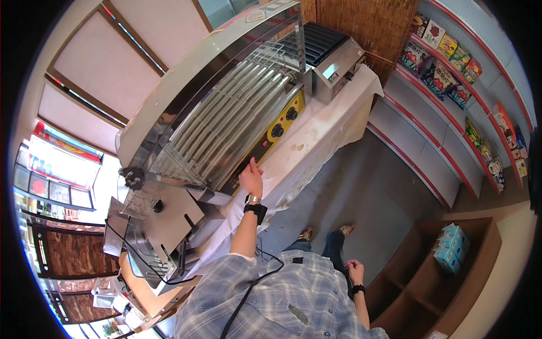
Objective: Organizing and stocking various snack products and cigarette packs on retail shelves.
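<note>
My left hand (251,178), with a metal watch and a black band at the wrist, touches the front control panel (258,148) of a hot dog roller grill (220,114). Its fingers are bent, and what lies under the fingertips is hidden. Two black knobs sit on the yellow part of that panel, one of them a black knob (277,130) near my hand. Steel rollers lie bare behind a curved clear cover (199,72). Low at my right side hangs my right hand (355,271), fingers loosely curled together, with nothing visible in it.
A deep fryer (165,216) with a wire basket (139,203) stands left of the grill. Beyond it is a steel appliance (330,63) on the white-clothed table (313,131). Shelves (423,114) hold snack packs at right; a brown cabinet (406,292) holds blue packs (452,249).
</note>
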A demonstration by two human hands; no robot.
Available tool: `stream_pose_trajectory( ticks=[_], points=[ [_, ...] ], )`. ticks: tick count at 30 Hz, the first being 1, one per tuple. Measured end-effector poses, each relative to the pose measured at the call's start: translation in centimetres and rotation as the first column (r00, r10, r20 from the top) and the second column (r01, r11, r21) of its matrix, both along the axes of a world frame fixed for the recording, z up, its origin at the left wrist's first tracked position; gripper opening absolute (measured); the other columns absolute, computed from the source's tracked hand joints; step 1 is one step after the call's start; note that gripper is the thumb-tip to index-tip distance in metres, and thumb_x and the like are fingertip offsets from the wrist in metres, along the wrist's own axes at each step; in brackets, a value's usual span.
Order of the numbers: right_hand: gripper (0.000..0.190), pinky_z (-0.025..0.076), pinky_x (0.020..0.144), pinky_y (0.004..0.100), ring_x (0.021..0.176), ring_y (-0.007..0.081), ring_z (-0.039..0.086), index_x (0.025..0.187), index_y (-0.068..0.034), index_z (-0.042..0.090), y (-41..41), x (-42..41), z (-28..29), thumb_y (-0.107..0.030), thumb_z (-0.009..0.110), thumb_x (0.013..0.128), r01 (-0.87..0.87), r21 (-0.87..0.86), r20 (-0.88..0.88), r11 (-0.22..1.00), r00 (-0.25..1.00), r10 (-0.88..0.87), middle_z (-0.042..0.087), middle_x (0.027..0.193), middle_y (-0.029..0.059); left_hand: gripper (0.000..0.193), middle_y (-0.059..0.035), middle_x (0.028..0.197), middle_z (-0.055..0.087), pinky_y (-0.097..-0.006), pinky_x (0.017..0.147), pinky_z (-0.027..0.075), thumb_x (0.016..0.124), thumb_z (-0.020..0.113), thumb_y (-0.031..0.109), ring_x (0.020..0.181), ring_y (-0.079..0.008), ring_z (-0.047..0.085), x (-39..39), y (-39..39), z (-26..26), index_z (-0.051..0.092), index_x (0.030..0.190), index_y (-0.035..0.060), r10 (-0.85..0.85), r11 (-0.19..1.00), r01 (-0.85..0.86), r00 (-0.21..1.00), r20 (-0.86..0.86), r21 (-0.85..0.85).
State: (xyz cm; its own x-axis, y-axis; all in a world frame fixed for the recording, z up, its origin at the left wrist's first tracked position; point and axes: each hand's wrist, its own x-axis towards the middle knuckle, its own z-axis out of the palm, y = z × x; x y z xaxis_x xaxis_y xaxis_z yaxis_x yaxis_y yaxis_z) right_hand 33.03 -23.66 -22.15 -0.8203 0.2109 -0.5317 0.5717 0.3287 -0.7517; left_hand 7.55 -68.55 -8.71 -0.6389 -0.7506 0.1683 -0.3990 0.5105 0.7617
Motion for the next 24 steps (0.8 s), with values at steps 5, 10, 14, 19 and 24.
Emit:
stream_pose_trajectory(
  ticks=[5, 10, 14, 19, 24],
  points=[
    [0.015, 0.047, 0.055, 0.0242, 0.065, 0.0109, 0.06, 0.084, 0.0, 0.065, 5.1, -2.6, -1.8, -0.003, 0.05, 0.082, 0.36, -0.118, 0.386, 0.925, 0.875, -0.292, 0.063, 0.067, 0.0071, 0.061, -0.0131, 0.054, 0.061, -0.0388, 0.055, 0.047, 0.09, 0.042, 0.055, 0.053, -0.0292, 0.062, -0.5, -0.8, -3.4, 0.071, 0.066, 0.0073, 0.11, 0.978, -0.094, 0.991, 0.076, -0.185],
    [0.015, 0.051, 0.043, 0.0351, 0.048, 0.0183, 0.058, 0.079, -0.006, 0.063, 11.5, -4.9, -4.8, -0.007, 0.048, 0.078, 0.125, 0.005, 0.382, 0.992, 0.917, -0.118, 0.061, 0.065, 0.0071, 0.066, -0.0147, 0.053, 0.06, -0.0423, 0.056, 0.044, 0.093, 0.038, 0.053, 0.053, -0.0277, 0.059, 0.2, -0.7, -1.9, 0.069, 0.062, 0.0036, 0.078, 0.989, -0.053, 0.98, 0.185, -0.137],
    [0.018, 0.047, 0.044, 0.0329, 0.053, 0.0231, 0.06, 0.082, -0.003, 0.069, 15.0, -10.5, -4.2, -0.007, 0.053, 0.074, 0.156, 0.001, 0.44, 0.988, 0.887, -0.14, 0.066, 0.071, 0.0122, 0.06, -0.0153, 0.057, 0.062, -0.0408, 0.058, 0.043, 0.094, 0.041, 0.045, 0.054, -0.0258, 0.058, 0.8, 0.8, -3.5, 0.066, 0.063, 0.0002, 0.166, 0.977, -0.148, 0.98, 0.108, -0.155],
    [0.018, 0.047, 0.045, 0.0304, 0.049, 0.0196, 0.059, 0.078, 0.0, 0.067, 20.7, -16.8, -7.5, -0.01, 0.052, 0.082, 0.158, -0.064, 0.177, 0.985, 0.974, -0.145, 0.062, 0.063, 0.0097, 0.031, -0.0141, 0.069, 0.066, -0.0384, 0.066, 0.048, 0.087, 0.054, 0.03, 0.065, -0.0264, 0.064, -1.3, 10.6, -5.5, 0.069, 0.09, 0.0027, -0.027, 0.996, 0.044, 0.977, 0.21, -0.08],
    [0.02, 0.052, 0.046, 0.033, 0.059, 0.0171, 0.061, 0.095, -0.002, 0.06, 23.9, -22.8, -5.7, -0.014, 0.046, 0.089, 0.094, -0.161, 0.201, 0.983, 0.978, -0.061, 0.064, 0.075, 0.0105, 0.035, -0.0162, 0.081, 0.066, -0.0439, 0.071, 0.05, 0.086, 0.051, 0.039, 0.077, -0.0345, 0.064, -6.5, 22.4, -5.7, 0.069, 0.09, 0.009, -0.434, 0.897, 0.41, 0.745, 0.507, 0.166]
  ],
)
